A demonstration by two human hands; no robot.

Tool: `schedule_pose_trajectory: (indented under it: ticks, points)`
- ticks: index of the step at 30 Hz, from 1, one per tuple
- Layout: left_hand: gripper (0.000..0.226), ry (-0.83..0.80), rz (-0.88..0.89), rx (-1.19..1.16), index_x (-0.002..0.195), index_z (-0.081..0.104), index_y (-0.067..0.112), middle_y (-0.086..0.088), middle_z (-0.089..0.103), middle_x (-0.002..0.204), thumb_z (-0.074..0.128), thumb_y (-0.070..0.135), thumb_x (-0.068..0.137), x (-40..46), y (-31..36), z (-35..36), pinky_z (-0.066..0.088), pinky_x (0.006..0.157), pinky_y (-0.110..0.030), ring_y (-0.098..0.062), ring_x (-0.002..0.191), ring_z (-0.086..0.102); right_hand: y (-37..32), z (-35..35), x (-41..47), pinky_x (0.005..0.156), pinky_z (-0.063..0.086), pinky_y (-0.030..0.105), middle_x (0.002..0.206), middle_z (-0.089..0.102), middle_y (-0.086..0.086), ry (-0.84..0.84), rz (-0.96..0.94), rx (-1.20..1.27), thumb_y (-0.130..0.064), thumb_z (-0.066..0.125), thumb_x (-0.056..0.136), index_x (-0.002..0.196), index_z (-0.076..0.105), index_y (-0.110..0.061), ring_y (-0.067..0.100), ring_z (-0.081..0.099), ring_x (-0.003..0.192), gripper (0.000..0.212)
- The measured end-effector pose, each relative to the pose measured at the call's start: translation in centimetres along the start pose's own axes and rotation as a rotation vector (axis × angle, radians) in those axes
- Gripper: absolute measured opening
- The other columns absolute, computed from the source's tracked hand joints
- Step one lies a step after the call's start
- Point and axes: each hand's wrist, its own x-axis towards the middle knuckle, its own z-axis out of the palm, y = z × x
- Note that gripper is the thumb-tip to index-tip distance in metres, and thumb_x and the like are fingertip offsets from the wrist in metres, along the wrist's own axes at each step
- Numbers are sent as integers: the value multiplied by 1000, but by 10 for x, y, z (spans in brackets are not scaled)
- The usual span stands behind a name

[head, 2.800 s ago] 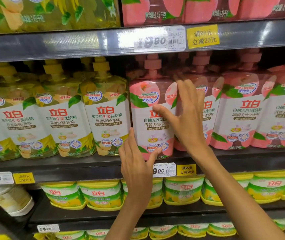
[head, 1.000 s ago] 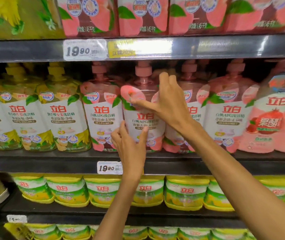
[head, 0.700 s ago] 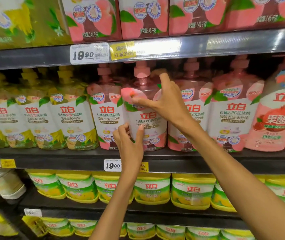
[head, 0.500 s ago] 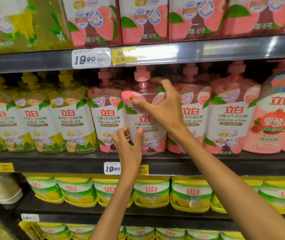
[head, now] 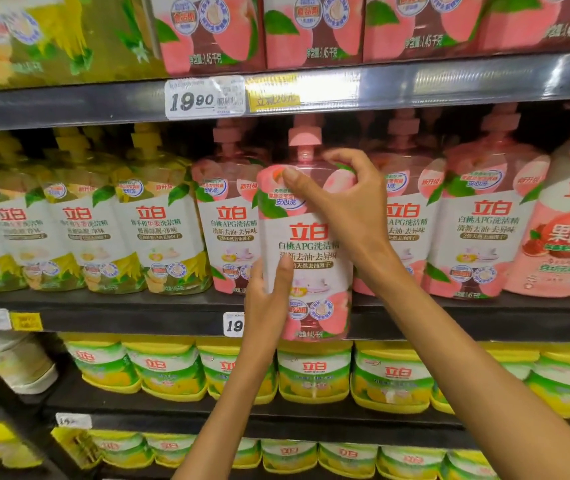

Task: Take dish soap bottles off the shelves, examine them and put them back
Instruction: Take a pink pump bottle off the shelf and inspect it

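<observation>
A pink peach dish soap bottle (head: pixel 311 251) with a white label and pink pump cap is out in front of the middle shelf (head: pixel 120 315), its base hanging below the shelf lip. My right hand (head: pixel 349 206) grips its shoulder from the right, thumb laid across the top front. My left hand (head: pixel 266 299) holds its lower left side, thumb on the label. Both hands carry it upright in front of the row.
More pink peach bottles (head: pixel 484 230) and yellow bottles (head: pixel 159 230) stand in the same row. A pomegranate bottle (head: pixel 567 237) is at the far right. Yellow-green tubs (head: pixel 314 372) fill the shelf below. Boxed packs (head: pixel 311 29) sit on the shelf above.
The pink bottle has come forward off the shelf and lower, and looks larger. Both hands kept their hold and moved toward me with it.
</observation>
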Motion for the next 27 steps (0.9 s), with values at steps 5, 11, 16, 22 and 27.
schedule_pose_trajectory:
  ticks: [5, 11, 16, 22, 27]
  points:
    - [58, 16, -52, -87, 110, 60, 32, 4, 72, 107, 59, 72, 68, -10, 14, 3, 53, 87, -36, -17, 101, 68, -1, -11, 5, 80, 58, 39, 106, 66, 0, -144, 159, 78, -54, 78, 69, 106, 55, -22, 18, 68, 93, 55]
    - [69, -227, -233, -216, 110, 69, 21, -5, 75, 101, 59, 70, 63, -47, 28, -5, 58, 82, -38, -22, 93, 72, 22, -43, -20, 85, 56, 44, 116, 67, 15, -341, 389, 493, -41, 67, 78, 129, 50, -15, 30, 68, 101, 60]
    - [52, -370, -311, -170, 97, 73, 42, 0, 74, 105, 52, 76, 64, -58, 34, -6, 50, 95, -43, -19, 100, 70, 15, -51, -33, 93, 53, 48, 119, 65, 23, -312, 439, 566, -36, 65, 82, 134, 48, -6, 35, 66, 105, 63]
    - [53, -441, -314, -264, 112, 67, 43, 0, 70, 117, 50, 74, 72, -70, 26, -13, 56, 87, -34, -19, 109, 66, 9, -61, -45, 88, 56, 47, 115, 68, 17, -245, 422, 552, -38, 69, 82, 131, 50, -12, 32, 69, 101, 59]
    - [46, -372, -334, -413, 111, 70, 35, -6, 69, 118, 45, 62, 83, -75, 28, -7, 56, 85, -34, -23, 110, 65, 13, -66, -44, 98, 50, 45, 124, 66, 8, -277, 411, 532, -53, 57, 89, 134, 52, -18, 23, 66, 111, 57]
